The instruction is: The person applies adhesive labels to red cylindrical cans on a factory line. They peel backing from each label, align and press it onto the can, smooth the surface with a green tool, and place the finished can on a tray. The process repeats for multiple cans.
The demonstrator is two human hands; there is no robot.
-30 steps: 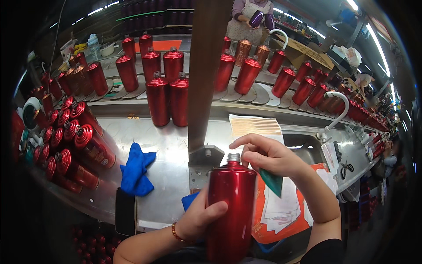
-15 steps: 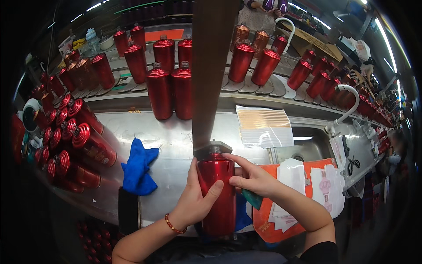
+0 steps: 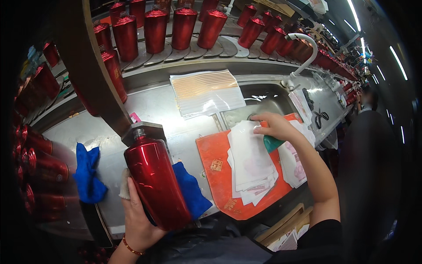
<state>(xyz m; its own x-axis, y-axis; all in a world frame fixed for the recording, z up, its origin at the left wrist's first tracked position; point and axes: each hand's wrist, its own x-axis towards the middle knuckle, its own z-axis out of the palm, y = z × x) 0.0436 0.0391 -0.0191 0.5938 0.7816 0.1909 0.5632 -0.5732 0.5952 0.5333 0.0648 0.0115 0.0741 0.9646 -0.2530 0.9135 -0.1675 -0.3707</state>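
Note:
A glossy red bottle (image 3: 156,176) leans in front of me, its neck by a metal-edged block (image 3: 151,131) at the end of a dark post. My left hand (image 3: 140,222) is closed round its lower left side, a greyish cover on one finger. My right hand (image 3: 278,127) is over the top edge of a stack of white sheets (image 3: 250,156), thumb and forefinger by that edge. A flat green piece (image 3: 272,143), like a scraper, is held under its palm. The stack rests on an orange-red mat (image 3: 215,167), beside a second pile with pink prints (image 3: 292,160).
Blue cloths (image 3: 85,171) (image 3: 191,189) lie either side of the bottle. A striped sheet (image 3: 206,92) is near the sink (image 3: 272,97) and its white faucet (image 3: 305,55). More red bottles stand on a conveyor (image 3: 189,53); others lie stacked at left (image 3: 48,163). Black scissors (image 3: 321,116) are at right.
My right hand has left the bottle and moved right to the sheets with the green piece. My left hand still holds the bottle, now tilted. The view has turned right.

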